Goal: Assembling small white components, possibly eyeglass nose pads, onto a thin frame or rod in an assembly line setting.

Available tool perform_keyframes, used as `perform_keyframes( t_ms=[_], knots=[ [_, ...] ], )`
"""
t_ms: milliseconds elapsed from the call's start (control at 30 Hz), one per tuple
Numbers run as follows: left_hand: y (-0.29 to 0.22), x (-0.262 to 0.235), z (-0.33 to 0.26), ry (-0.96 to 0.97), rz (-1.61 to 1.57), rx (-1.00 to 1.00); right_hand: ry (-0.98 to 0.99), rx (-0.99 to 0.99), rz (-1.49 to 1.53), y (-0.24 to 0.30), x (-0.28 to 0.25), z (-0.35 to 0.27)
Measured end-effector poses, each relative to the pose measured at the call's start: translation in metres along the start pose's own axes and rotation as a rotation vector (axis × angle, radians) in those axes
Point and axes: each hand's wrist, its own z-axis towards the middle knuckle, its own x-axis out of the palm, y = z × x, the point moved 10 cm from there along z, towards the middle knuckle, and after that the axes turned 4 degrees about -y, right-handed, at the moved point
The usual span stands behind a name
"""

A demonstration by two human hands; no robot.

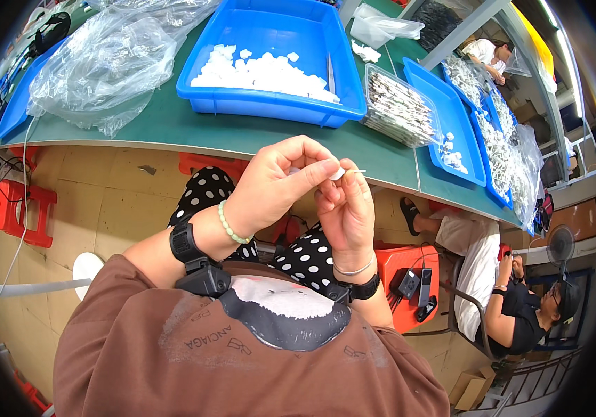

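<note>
Fingertips of both hands meet above the lap, at about 6 o'clock from the blue tray of white pieces on the green table: the left hand pinches a small white piece between thumb and forefinger, and the right hand, fingers closed, holds a thin pin just beside it. Lying roughly level, the pin has its long axis running 9 to 3 o'clock, with its free end pointing toward 3 o'clock and its inner end touching the piece. Both hands are equally near; the piece looks tiny, pale and soft-edged.
</note>
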Motion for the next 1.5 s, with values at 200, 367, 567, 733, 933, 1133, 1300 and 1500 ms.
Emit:
perform_keyframes(
  t_ms=[200, 367, 567, 733, 933, 1133, 1300, 1500],
  knots=[
    [0.0, 0.002, -0.001, 0.02, 0.003, -0.07, 0.008, 0.01, 0.051, -0.001, 0.0, 0.001],
    [0.015, 0.003, -0.003, 0.031, -0.203, -0.245, 0.06, -0.014, 0.064, 0.003, 0.002, 0.001],
    [0.038, 0.006, -0.009, 0.134, -0.21, -0.326, 0.105, -0.019, -0.091, 0.011, 0.002, -0.008],
    [0.041, 0.019, -0.004, 0.183, -0.186, -0.373, 0.122, -0.168, -0.475, 0.048, 0.008, -0.013],
    [0.037, -0.02, -0.005, 0.048, -0.208, -0.41, -0.579, -1.055, -1.369, 0.236, -0.026, -0.022],
    [0.028, -0.019, -0.003, 0.043, -0.182, -0.395, -0.564, -0.861, -2.064, 0.269, -0.036, 0.01],
    [0.031, -0.014, -0.005, 0.047, -0.175, -0.404, -0.109, -0.707, -1.917, 0.205, 0.039, 0.07],
    [0.031, -0.008, -0.009, 0.08, -0.187, -0.438, 0.267, -0.409, -2.121, 0.153, 0.037, 0.125]
  ],
)
